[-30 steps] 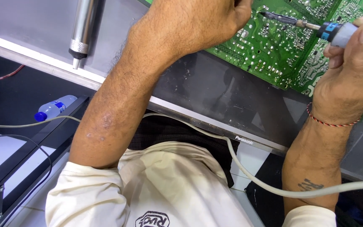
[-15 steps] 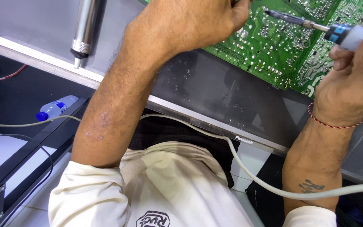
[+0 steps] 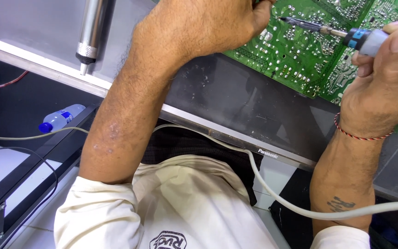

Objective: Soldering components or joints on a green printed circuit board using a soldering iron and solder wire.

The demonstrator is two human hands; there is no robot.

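Now my right hand (image 3: pixel 388 78) grips the soldering iron (image 3: pixel 332 33), tip pointing left toward my left hand (image 3: pixel 208 27), which is curled on the green board (image 3: pixel 300 60).

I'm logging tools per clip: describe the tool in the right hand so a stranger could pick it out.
Start at the green circuit board along the top edge. The right hand at the far right grips a soldering iron whose thin dark tip reaches left over the board. Its blue collar and grey grip set it apart from the plain silver metal cylinder at upper left.
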